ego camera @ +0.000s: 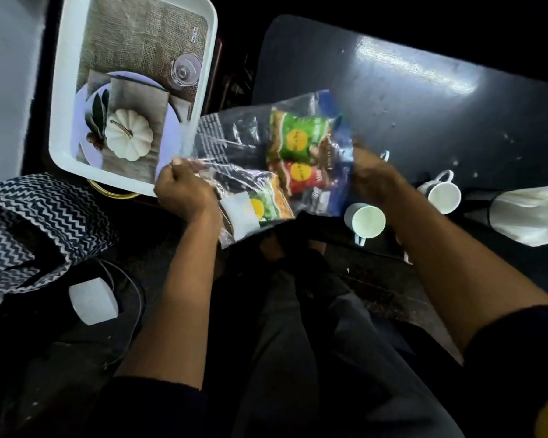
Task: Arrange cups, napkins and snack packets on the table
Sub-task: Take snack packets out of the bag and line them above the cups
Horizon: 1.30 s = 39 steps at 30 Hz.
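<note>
Both my hands hold a clear plastic bag (234, 143) above the dark table's near left corner. My left hand (184, 191) pinches its left edge; my right hand (374, 178) grips its right side. Inside the bag lie green snack packets (301, 137), a red snack packet (301, 178) and a white folded piece (239, 213). Two white cups stand on the table: one (365, 221) just below my right hand, another (443, 194) further right. A white folded napkin (532, 216) lies at the table's right edge.
A white tray (64, 90) with a printed pumpkin picture sits at the upper left on a dark stand. A zigzag-patterned black-and-white bag (38, 222) lies at the left. The dark table (424, 99) stretches up and right. My legs fill the lower middle.
</note>
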{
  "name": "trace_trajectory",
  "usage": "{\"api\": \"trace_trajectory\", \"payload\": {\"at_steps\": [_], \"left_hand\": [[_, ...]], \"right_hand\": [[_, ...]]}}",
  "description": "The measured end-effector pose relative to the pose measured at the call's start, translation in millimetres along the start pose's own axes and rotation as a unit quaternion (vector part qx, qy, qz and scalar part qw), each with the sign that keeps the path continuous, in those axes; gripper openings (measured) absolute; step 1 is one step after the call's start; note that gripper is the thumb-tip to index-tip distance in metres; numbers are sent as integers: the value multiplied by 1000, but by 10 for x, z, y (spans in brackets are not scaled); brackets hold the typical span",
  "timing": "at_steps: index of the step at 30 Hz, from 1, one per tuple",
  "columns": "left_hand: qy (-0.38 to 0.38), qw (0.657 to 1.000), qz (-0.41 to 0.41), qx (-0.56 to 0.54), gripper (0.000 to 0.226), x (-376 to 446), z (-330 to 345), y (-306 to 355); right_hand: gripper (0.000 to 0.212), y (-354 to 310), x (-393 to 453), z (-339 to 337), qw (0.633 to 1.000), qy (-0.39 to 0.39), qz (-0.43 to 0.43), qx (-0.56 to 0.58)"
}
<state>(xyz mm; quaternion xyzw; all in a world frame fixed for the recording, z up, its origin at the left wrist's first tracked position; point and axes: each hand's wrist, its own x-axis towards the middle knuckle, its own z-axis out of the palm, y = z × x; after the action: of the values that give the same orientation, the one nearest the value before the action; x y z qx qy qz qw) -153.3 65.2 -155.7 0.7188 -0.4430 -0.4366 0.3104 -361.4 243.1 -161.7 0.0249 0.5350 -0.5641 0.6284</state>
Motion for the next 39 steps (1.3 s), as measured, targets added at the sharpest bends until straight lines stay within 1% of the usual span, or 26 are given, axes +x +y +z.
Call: {"api": "trace_trajectory", "payload": {"at_steps": [1, 2, 3, 4, 6, 8, 12, 13, 16, 17, 19, 20, 21, 23, 25, 26, 28, 29, 30, 31, 32, 33, 36, 37, 38, 39], "left_hand": [[-3, 1000, 4, -16, 37, -9, -14, 111], [-19, 999, -1, -30, 38, 2, -36, 159], [-47, 997, -14, -54, 38, -21, -39, 202], [-77, 994, -30, -71, 36, -60, -47, 242], [-131, 988, -49, -72, 35, -157, -16, 239], [-172, 981, -67, -61, 34, -261, 63, 275], [-236, 966, -85, -59, 29, -498, 273, 406], [-247, 964, -78, -56, 28, -542, 309, 440], [-292, 953, -49, -66, 29, -690, 359, 595], [-315, 946, -40, -67, 30, -741, 368, 658], [-353, 934, -32, -54, 29, -826, 383, 779], [-367, 929, -32, -46, 27, -853, 390, 831], [-378, 925, -31, -39, 26, -869, 398, 883], [-392, 918, -37, -34, 24, -881, 396, 974], [-406, 911, -61, -51, 23, -854, 396, 1019], [-410, 907, -77, -57, 24, -825, 402, 1021], [-419, 898, -106, -75, 30, -752, 426, 993], [-420, 896, -115, -91, 31, -717, 438, 970], [-418, 893, -127, -108, 29, -683, 445, 939], [-412, 892, -139, -125, 26, -653, 450, 908], [-400, 892, -158, -141, 24, -617, 451, 867], [-386, 892, -178, -153, 24, -569, 459, 817], [-343, 900, -220, -157, 27, -432, 435, 688], [-335, 904, -220, -148, 28, -405, 425, 655], [-339, 903, -222, -139, 28, -386, 409, 636], [-343, 903, -225, -128, 27, -382, 396, 632]], "right_hand": [[58, -50, 21, -10, 999, 35, -2, -33], [39, -69, 98, -76, 994, 96, 2, -58], [24, -86, 155, -137, 989, 125, -1, -83], [18, -154, 165, -160, 983, 158, 1, -99], [20, -232, 209, -242, 971, 215, -4, -105], [22, -288, 220, -274, 961, 250, -27, -114], [36, -376, 302, -242, 936, 318, -58, -137], [43, -402, 310, -229, 927, 337, -55, -152], [77, -428, 368, -252, 890, 400, -38, -215], [80, -454, 349, -213, 873, 417, -34, -251], [68, -485, 267, -90, 834, 443, -54, -323], [63, -460, 249, -65, 820, 451, -80, -344], [59, -446, 203, -19, 813, 450, -109, -355], [51, -396, 161, 30, 820, 440, -153, -333], [38, -338, 146, -9, 835, 432, -182, -287], [33, -330, 151, -49, 856, 413, -175, -258], [33, -341, 130, -69, 916, 343, -159, -137], [35, -375, 77, 2, 938, 316, -134, -47], [35, -373, 89, 18, 954, 278, -95, 52], [34, -378, 74, 21, 962, 237, -62, 124], [36, -373, 73, 12, 968, 211, -42, 131], [37, -380, 57, 8, 977, 181, -31, 106], [13, -306, 88, -75, 996, 85, 6, 31], [9, -268, 103, -114, 998, 68, -1, 13], [9, -255, 117, -124, 997, 71, -13, -9], [17, -240, 115, -139, 997, 73, -24, -26]]}}
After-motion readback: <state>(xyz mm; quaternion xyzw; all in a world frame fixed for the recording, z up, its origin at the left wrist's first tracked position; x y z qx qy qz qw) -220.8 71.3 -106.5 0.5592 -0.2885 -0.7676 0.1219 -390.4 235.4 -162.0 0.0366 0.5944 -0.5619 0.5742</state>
